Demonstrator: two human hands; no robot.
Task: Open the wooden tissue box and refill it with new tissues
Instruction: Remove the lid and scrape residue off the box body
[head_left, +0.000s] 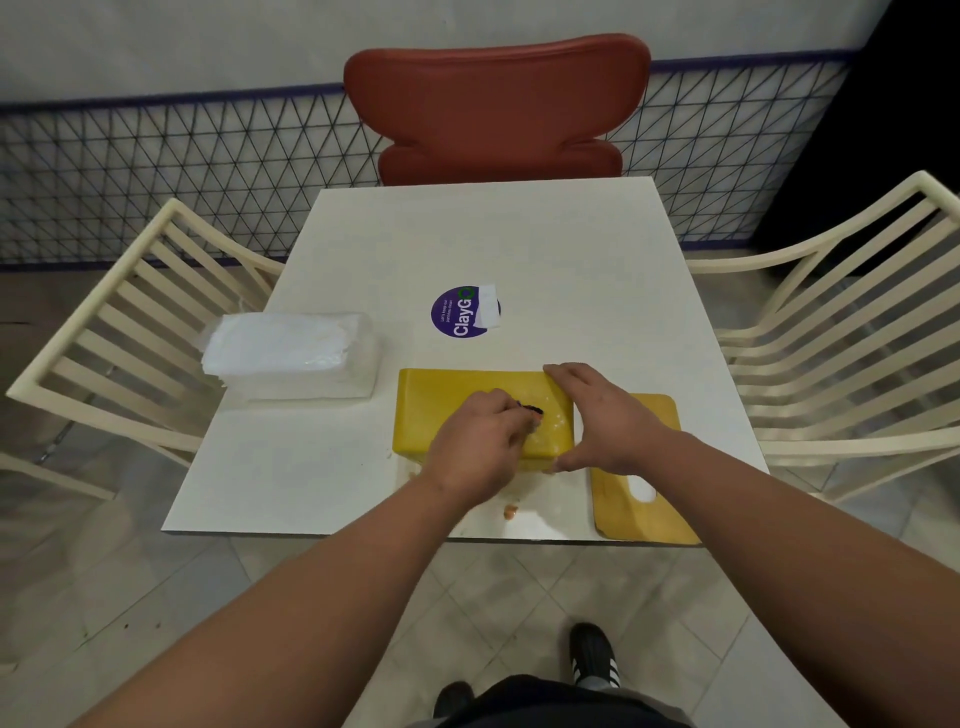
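The yellow wooden tissue box (467, 410) is sitting on the near half of the white surface (545, 249), its long axis running left to right, its broad flat face turned up. The left hand (478, 447) is reaching in from the near side and lying over the middle of that top face, fingers curled around a small dark object (531, 409); what that is cannot be made out. The right hand (597, 421) is clamping the box's right end, fingers hooked over the far edge and thumb at the near corner. Just right of the box, partly under the right wrist, a flat wooden lid (649, 514) with an oval slot is lying by the near edge. Off to the left, a wrapped tissue pack (291, 353) is waiting, also lengthwise left to right.
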